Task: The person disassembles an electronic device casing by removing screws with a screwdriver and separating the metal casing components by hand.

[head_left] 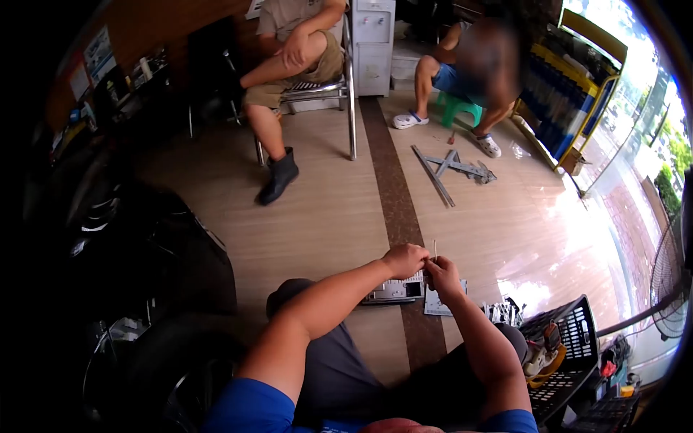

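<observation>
My left hand [406, 261] is closed in a pinch just above a silver metal unit [390, 292] that has slots and a dark opening. What its fingertips hold is hidden. Close beside it, my right hand [445, 278] is closed around a thin, pale rod [434, 249] that points upward; its exact kind is too small to tell. The fingertips of both hands nearly meet. Below my right hand, a flat metal plate [437, 304] lies on the floor next to the unit.
A black plastic crate [577, 328] with tools and small metal parts [503, 312] are at right. A crossed metal bracket [455, 167] lies ahead. One person sits on a metal chair [317, 90], another on a green stool [458, 110]. A fan [668, 281] stands far right.
</observation>
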Demonstrator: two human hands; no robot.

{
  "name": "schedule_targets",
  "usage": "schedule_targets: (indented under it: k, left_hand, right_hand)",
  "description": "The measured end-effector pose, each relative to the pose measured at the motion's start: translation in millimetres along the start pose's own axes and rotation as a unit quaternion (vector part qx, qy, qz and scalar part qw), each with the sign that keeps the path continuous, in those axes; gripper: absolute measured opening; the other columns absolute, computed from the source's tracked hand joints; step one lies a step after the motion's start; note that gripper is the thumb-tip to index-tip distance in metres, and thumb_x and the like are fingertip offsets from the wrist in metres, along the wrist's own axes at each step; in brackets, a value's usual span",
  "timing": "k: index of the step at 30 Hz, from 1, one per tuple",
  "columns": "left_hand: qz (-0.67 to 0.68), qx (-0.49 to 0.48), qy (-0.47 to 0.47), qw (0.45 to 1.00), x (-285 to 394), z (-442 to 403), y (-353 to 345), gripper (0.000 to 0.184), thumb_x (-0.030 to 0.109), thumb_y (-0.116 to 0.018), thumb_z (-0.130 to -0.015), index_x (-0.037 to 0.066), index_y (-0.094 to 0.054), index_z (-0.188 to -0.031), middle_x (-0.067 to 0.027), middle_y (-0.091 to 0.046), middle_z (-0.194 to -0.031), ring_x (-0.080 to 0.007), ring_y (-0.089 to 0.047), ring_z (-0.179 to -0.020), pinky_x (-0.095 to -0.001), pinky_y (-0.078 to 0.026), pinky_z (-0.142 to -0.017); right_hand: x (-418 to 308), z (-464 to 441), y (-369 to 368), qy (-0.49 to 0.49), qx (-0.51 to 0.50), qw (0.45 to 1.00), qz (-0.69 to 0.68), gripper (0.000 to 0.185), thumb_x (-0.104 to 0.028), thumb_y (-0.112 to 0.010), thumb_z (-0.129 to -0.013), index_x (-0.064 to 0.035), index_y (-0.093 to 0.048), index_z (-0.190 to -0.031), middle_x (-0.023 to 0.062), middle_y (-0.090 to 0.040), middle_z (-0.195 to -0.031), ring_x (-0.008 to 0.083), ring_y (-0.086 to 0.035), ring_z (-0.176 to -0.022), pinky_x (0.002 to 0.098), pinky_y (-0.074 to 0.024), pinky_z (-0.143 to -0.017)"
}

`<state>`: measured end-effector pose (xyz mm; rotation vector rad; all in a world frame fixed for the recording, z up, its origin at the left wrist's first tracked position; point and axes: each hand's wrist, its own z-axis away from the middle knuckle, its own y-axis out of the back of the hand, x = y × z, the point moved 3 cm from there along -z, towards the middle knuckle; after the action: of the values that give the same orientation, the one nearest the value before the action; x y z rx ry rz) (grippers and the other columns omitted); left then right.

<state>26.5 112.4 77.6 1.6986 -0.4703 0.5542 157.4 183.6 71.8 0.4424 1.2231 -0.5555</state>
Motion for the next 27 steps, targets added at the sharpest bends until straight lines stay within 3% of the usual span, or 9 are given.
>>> schedule_targets:
  k: [20, 21, 24, 25, 27]
  left_hand:
    - [0.004, 0.004, 0.006, 1.000, 3.1, 2.4, 4.2, 0.017, 0.014, -0.059, -0.083, 0.005, -0.064, -0.097, -0.0153, -0.066, -0.096, -0.0338, -0.063, -0.094, -0.0425, -0.050, -0.083]
    - [0.003, 0.000, 0.007, 1.000, 0.5, 1.3, 2.6, 0.019, 0.014, -0.059, -0.083, 0.004, -0.065, -0.098, -0.0163, -0.067, -0.098, -0.0341, -0.063, -0.095, -0.0423, -0.050, -0.083]
    - [0.023, -0.039, 0.038, 0.998, 5.0, -1.8, 10.6, 0.021, 0.013, -0.059, -0.083, 0.004, -0.065, -0.101, -0.0173, -0.066, -0.103, -0.0348, -0.063, -0.097, -0.0423, -0.050, -0.084]
    - [0.038, -0.067, 0.063, 0.995, 2.8, -4.4, 12.6, 0.029, 0.016, -0.062, -0.082, 0.005, -0.065, -0.108, -0.0179, -0.066, -0.107, -0.0339, -0.063, -0.100, -0.0409, -0.051, -0.085]
    - [0.038, -0.104, 0.048, 0.993, 3.9, -5.3, 27.8, 0.034, 0.019, -0.064, -0.082, 0.005, -0.063, -0.113, -0.0184, -0.066, -0.108, -0.0325, -0.063, -0.101, -0.0392, -0.051, -0.087]
  right_hand:
    - [3.1, -3.6, -0.1, 0.007, 0.006, 1.000, 0.021, 0.019, -0.019, -0.057, -0.094, -0.0020, -0.058, -0.086, 0.0011, -0.056, -0.068, 0.0074, -0.049, -0.052, 0.0247, -0.0371, -0.043]
    - [-1.7, -1.6, -1.7, 0.012, 0.013, 0.999, 0.046, 0.020, -0.019, -0.055, -0.095, -0.0002, -0.058, -0.087, 0.0022, -0.053, -0.064, 0.0088, -0.047, -0.048, 0.0249, -0.0365, -0.041]
    - [-11.5, 4.1, -3.4, 0.014, -0.006, 1.000, 0.014, 0.021, -0.019, -0.055, -0.096, -0.0003, -0.057, -0.087, 0.0017, -0.052, -0.064, 0.0084, -0.047, -0.048, 0.0247, -0.0354, -0.041]
    - [-10.3, 3.1, -2.8, 0.007, -0.015, 1.000, 0.005, 0.021, -0.019, -0.054, -0.096, -0.0002, -0.057, -0.086, 0.0015, -0.052, -0.064, 0.0085, -0.047, -0.049, 0.0251, -0.0351, -0.042]
    - [-15.8, 1.9, -4.1, 0.021, -0.014, 1.000, 0.013, 0.021, -0.019, -0.054, -0.096, -0.0004, -0.058, -0.086, 0.0016, -0.053, -0.065, 0.0084, -0.047, -0.050, 0.0251, -0.0352, -0.043]
